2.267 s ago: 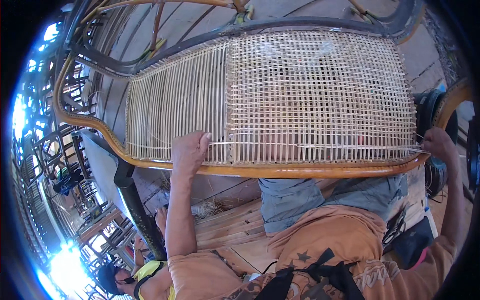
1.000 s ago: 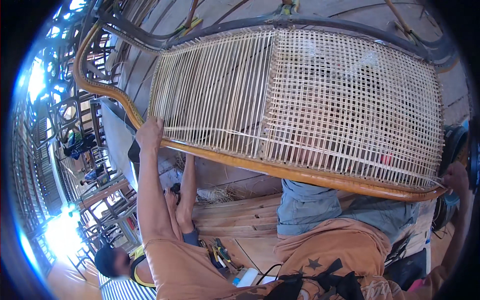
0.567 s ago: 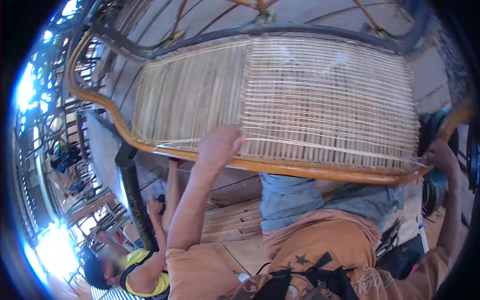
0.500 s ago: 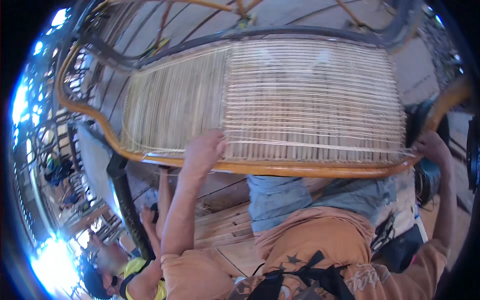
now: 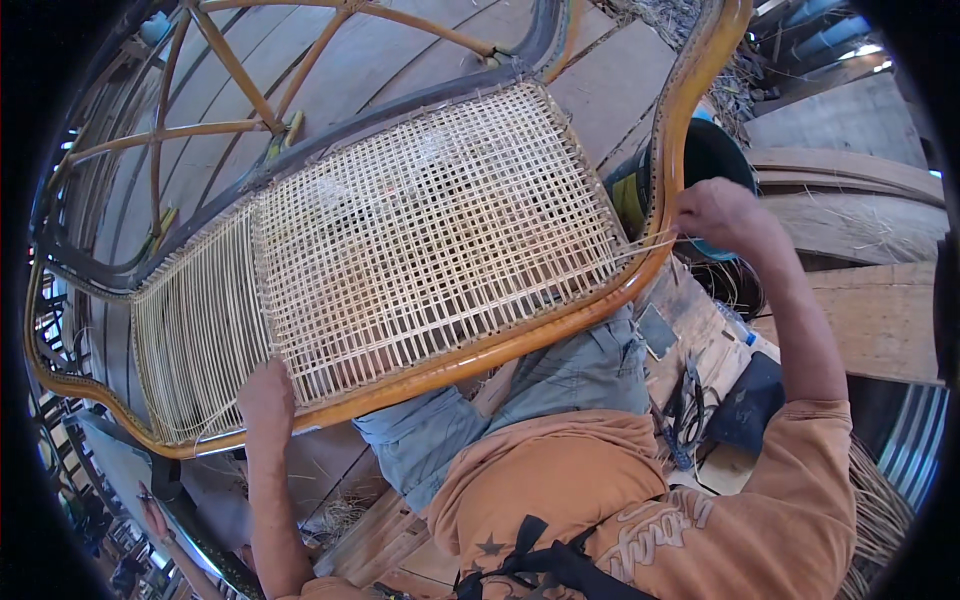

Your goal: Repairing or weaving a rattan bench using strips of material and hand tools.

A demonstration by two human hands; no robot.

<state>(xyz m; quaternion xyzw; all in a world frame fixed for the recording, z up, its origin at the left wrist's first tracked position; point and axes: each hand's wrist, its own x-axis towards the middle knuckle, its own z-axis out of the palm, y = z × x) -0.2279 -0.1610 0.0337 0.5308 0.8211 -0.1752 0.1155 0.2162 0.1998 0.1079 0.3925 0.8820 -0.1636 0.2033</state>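
L hand point(image 5: 267, 400) curled at near edge of cane panel point(image 5: 430, 230), grip unclear; panel's in curved frame point(image 5: 480, 352) over lap point(image 5: 560, 370). R hand point(image 5: 715, 212), now farther out past frame's R corner, pinches pale strands point(image 5: 648, 243): prob. pulling slack thru.

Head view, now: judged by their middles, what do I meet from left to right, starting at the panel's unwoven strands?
Unwoven strands → left hand → woven section → right hand → wooden board.
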